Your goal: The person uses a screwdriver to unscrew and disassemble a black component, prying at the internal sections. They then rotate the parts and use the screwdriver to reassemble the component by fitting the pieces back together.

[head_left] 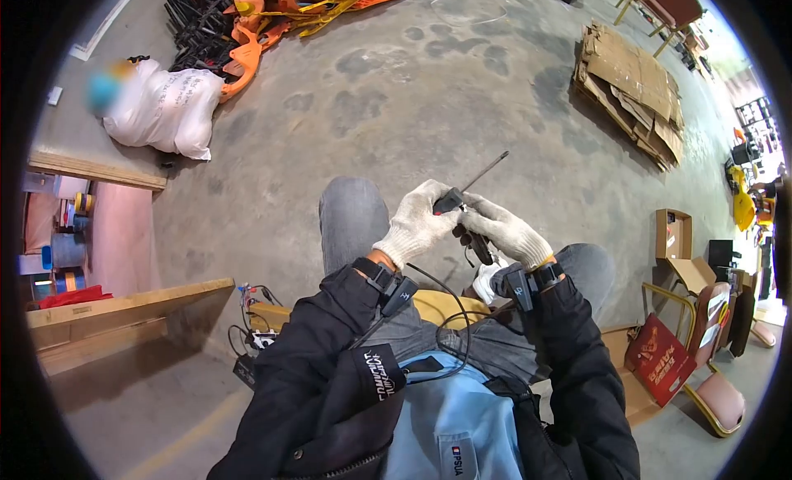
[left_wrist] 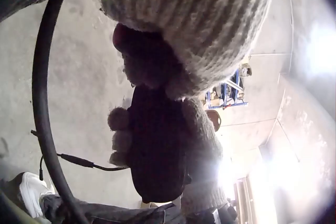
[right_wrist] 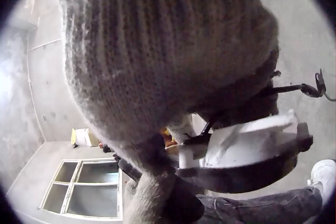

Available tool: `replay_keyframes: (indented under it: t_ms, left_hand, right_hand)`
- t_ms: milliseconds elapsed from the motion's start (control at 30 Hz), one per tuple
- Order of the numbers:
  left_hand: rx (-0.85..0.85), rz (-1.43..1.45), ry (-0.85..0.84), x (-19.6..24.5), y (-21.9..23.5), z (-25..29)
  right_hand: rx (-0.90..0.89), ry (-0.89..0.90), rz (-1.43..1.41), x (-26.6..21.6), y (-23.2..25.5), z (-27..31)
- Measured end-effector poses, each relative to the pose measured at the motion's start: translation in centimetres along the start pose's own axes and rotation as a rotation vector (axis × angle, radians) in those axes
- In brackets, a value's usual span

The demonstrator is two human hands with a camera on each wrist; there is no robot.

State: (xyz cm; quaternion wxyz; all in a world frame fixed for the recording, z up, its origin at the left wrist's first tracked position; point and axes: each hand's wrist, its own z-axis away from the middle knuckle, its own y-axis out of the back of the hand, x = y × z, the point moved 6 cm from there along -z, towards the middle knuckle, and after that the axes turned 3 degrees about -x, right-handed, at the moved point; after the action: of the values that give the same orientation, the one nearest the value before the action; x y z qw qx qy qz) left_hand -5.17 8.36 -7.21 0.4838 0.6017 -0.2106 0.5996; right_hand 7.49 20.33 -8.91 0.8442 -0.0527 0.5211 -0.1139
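Both hands wear white knit gloves and meet in front of the knees. My left hand (head_left: pixel 415 226) grips the dark handle of a screwdriver (head_left: pixel 450 201), whose long metal shaft points up and right in the head view. My right hand (head_left: pixel 507 231) holds a black rounded device (head_left: pixel 479 247), its fingers wrapped round the sides in the left wrist view. From the device hangs a thin lead (left_wrist: pixel 79 160) with a plug end. The right wrist view shows a curved black part (right_wrist: pixel 247 178) with a white inside. Most of the screwdriver's handle is hidden by the left glove.
Flattened cardboard (head_left: pixel 631 88) lies at the upper right of the concrete floor. A white sack (head_left: pixel 169 109) and orange and yellow parts (head_left: pixel 280 10) are at upper left. A wooden-edged panel (head_left: pixel 132 303) stands on the left. A black cable (head_left: pixel 467 336) loops over the lap.
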Motion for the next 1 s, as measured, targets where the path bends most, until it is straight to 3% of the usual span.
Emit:
replay_keyframes:
  t_ms: [67, 133, 367, 467, 533, 600, 667, 833, 1000]
  left_hand:
    - [-0.013, 0.002, -0.007, 0.1, -0.2, -0.1]
    - [0.015, -0.226, -0.096, 0.7, -0.3, -0.1]
    - [0.024, -0.158, -0.056, 0.1, -0.7, -0.3]
    - [0.037, -0.059, 0.018, -0.4, -0.4, -0.6]
    - [-0.022, 0.053, 0.202, -1.2, -0.1, -0.5]
    - [-0.029, 0.109, 0.171, -2.5, 0.1, -0.9]
    - [-0.024, 0.203, 0.269, -3.5, 0.3, -1.0]
    - [-0.094, 0.144, 0.343, -4.0, 0.4, -1.1]
    - [-0.158, 0.019, 0.464, -4.9, -0.2, -2.3]
  right_hand:
    - [-0.025, 0.003, 0.016, 0.5, 0.0, -0.2]
    - [-0.046, -0.007, 0.006, 0.9, 0.4, -0.3]
    - [-0.083, 0.006, -0.019, 0.5, 0.2, 0.1]
    - [0.025, 0.022, 0.002, 0.2, 1.3, 0.3]
    - [0.150, 0.071, 0.076, -0.4, 2.6, 0.8]
    - [0.146, 0.072, 0.047, -0.8, 2.8, 0.9]
    - [0.160, 0.096, -0.088, -0.6, 3.5, 0.7]
    - [0.224, 0.165, -0.458, -0.6, 4.2, 0.3]
    - [0.261, 0.228, -0.378, -1.6, 4.4, 1.0]
